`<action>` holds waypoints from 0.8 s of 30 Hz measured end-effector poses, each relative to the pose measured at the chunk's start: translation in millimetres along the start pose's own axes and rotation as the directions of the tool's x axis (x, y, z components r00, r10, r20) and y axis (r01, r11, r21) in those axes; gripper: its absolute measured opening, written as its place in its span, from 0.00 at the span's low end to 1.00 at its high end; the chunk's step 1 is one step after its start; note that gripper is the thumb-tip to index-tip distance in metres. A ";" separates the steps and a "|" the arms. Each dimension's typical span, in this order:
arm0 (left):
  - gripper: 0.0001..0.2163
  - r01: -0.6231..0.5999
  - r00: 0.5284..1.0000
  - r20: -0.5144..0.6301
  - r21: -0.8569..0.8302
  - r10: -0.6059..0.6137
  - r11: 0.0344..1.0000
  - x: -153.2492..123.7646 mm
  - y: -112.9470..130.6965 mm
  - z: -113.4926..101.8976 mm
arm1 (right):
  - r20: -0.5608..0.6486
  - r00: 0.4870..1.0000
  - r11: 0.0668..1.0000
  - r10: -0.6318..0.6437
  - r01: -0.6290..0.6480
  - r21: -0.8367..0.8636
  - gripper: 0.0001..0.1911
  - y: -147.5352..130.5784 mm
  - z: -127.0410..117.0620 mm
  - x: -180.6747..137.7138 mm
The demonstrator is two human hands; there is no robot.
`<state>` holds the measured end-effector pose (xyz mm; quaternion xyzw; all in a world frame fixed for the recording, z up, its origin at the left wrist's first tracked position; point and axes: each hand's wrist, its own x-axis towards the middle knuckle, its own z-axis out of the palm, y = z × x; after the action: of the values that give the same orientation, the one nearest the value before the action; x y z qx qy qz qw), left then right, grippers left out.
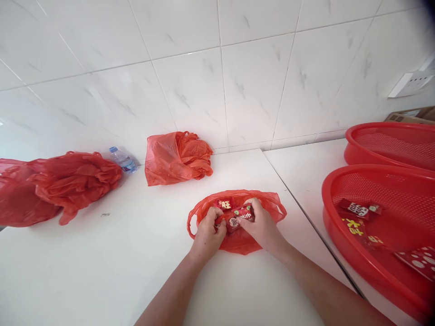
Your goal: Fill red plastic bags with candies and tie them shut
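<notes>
A small red plastic bag point(272, 204) lies open on the white table point(118, 253) in front of me. Red snack packets point(238, 216) with white lettering sit in its mouth. My left hand point(208, 233) is closed on the left end of the packets, fingers curled. My right hand point(261, 224) is closed on their right end, thumb on top. Both hands rest over the bag.
Another red bag point(176, 156) lies by the tiled wall; a larger crumpled one point(57, 183) lies at the left beside a small water bottle point(123, 159). Two red mesh baskets point(390, 194) stand on the right, the nearer holding several packets point(360, 210). A table seam point(306, 208) runs between.
</notes>
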<state>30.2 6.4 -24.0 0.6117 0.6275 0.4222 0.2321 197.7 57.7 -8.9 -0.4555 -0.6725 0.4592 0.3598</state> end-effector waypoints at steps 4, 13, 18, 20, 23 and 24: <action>0.09 -0.012 0.999 0.041 -0.016 0.012 1.000 0.0 4.1 -0.6 | 0.122 0.992 0.979 0.016 -0.040 0.198 0.19 -0.7 3.0 -3.3; 0.06 -0.051 0.985 0.164 -0.002 0.051 0.999 -2.3 10.6 -6.5 | 0.181 0.982 0.967 0.055 -0.098 0.237 0.19 0.6 5.7 -4.9; 0.08 -0.014 0.981 0.195 -0.019 0.018 1.000 -4.5 9.5 0.0 | 0.176 0.984 0.955 0.035 -0.085 0.286 0.17 -0.4 4.2 -5.9; 0.08 0.012 0.984 0.176 -0.018 -0.009 1.000 -4.2 8.1 2.4 | 0.199 0.979 0.946 0.037 -0.099 0.310 0.15 -0.7 2.9 -6.1; 0.08 0.055 0.988 0.150 -0.038 -0.049 0.998 -3.1 6.8 3.1 | 0.226 0.973 0.921 0.043 -0.126 0.368 0.13 0.4 1.2 -4.8; 0.08 0.070 0.988 0.142 -0.049 -0.062 0.996 -2.9 6.7 2.7 | 0.233 0.971 0.910 0.052 -0.142 0.390 0.12 1.3 1.0 -3.9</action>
<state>36.7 3.6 -20.6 0.6124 0.6178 0.3869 0.3060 198.4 54.0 -10.7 -0.3514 -0.5749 0.6525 0.3467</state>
